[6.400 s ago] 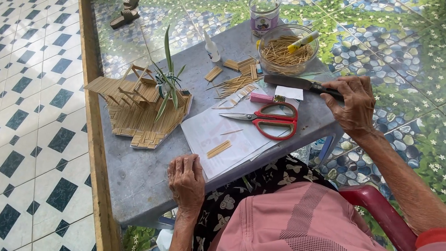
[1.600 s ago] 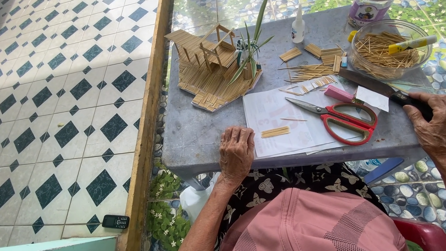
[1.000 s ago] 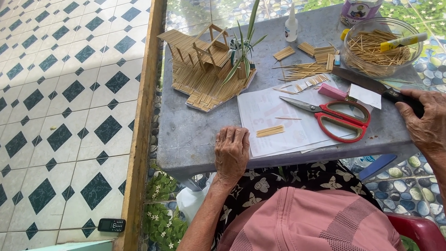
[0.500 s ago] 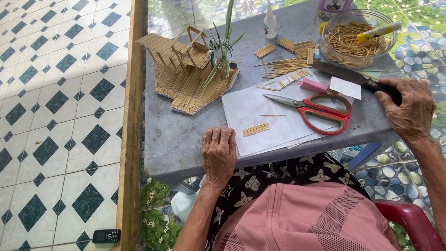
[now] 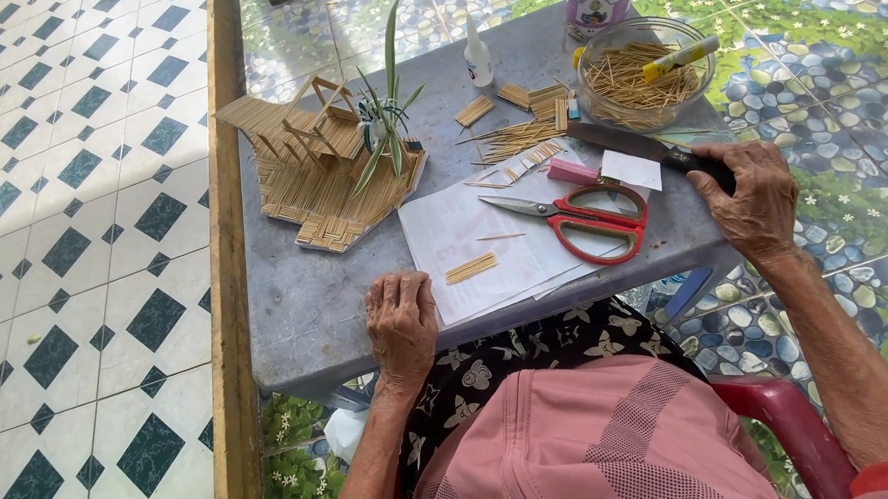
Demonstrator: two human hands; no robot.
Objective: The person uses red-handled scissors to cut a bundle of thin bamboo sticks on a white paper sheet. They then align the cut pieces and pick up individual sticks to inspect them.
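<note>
Head view shows little changed: your right hand keeps its fingers closed on the knife handle at the table's right edge, your left hand stays flat, open-fingered, beside the paper sheets.

i see a grey table in daylight; white-and-blue diamond floor tiles at nine o'clock, pebble-print tiles at three, red chair at five.

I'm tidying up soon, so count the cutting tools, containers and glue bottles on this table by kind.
Cutting tools: 2, red-handled scissors and a large knife under the right hand
Containers: 2, glass bowl and jar
Glue bottles: 1
Total: 5
</note>
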